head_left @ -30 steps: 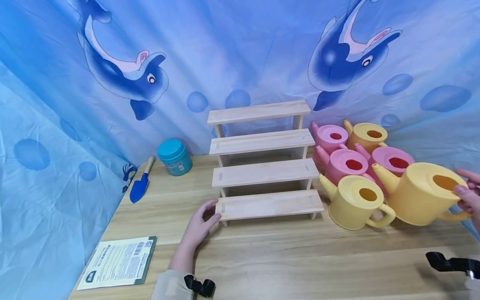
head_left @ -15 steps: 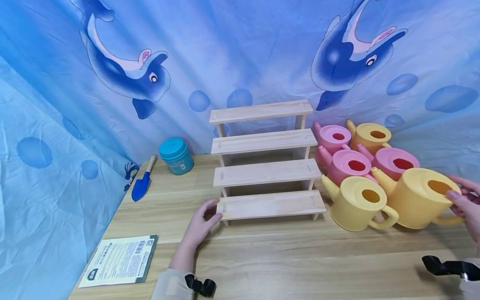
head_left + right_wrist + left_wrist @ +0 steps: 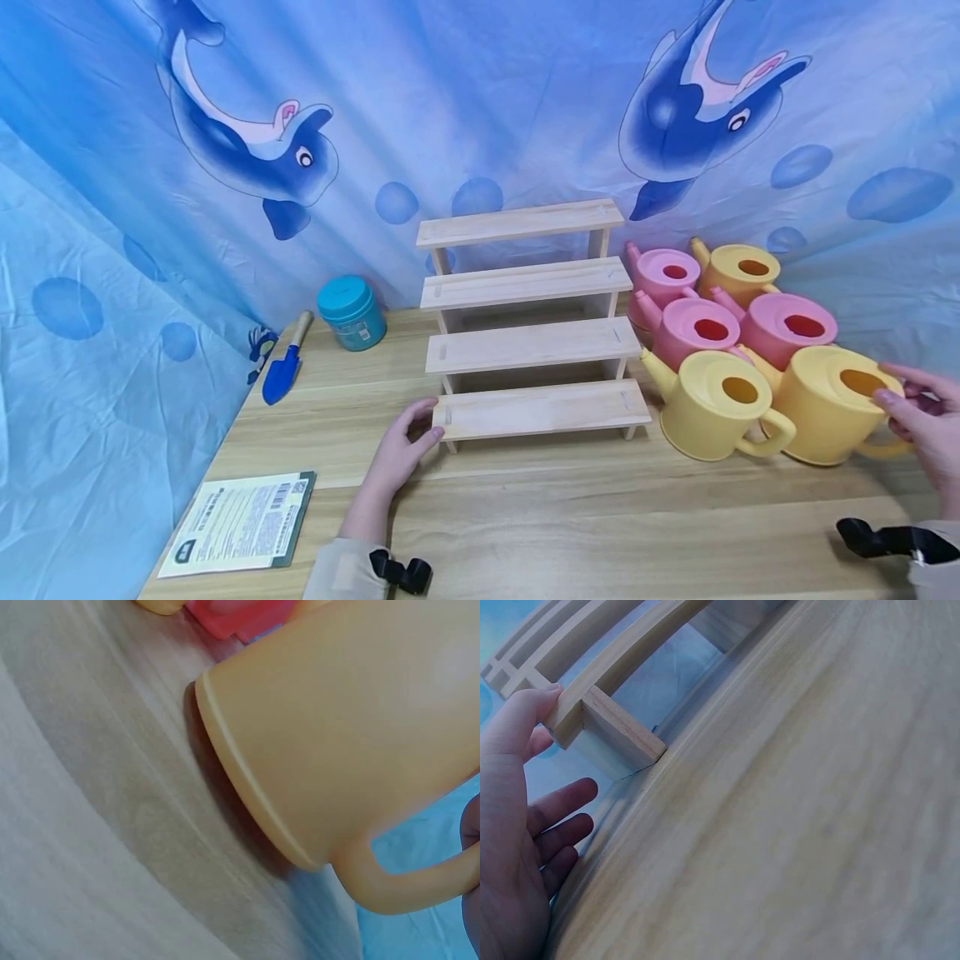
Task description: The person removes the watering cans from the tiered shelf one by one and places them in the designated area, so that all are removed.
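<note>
A wooden stepped stand (image 3: 540, 410) with several tiers stands mid-table in the head view. My left hand (image 3: 401, 450) pinches the left end of its lowest board between thumb and index finger; the other fingers (image 3: 568, 804) hang below it. At the right, my right hand (image 3: 926, 421) grips a yellow watering can (image 3: 813, 408) by the top of its handle side. In the right wrist view the can's base (image 3: 247, 787) sits right at the table, with a dark shadow along its edge. Left of it stands another yellow watering can (image 3: 712, 408).
Behind these stand pink watering cans (image 3: 693, 329) and a yellow watering can (image 3: 738, 271). A teal jar (image 3: 351, 312), a blue trowel (image 3: 281, 375) and a printed booklet (image 3: 236, 525) lie at the left. A dolphin-print curtain (image 3: 480, 108) closes off the back.
The right hand has brought the yellow watering can down and left, close beside the front yellow one. My left hand has stayed on the stand.
</note>
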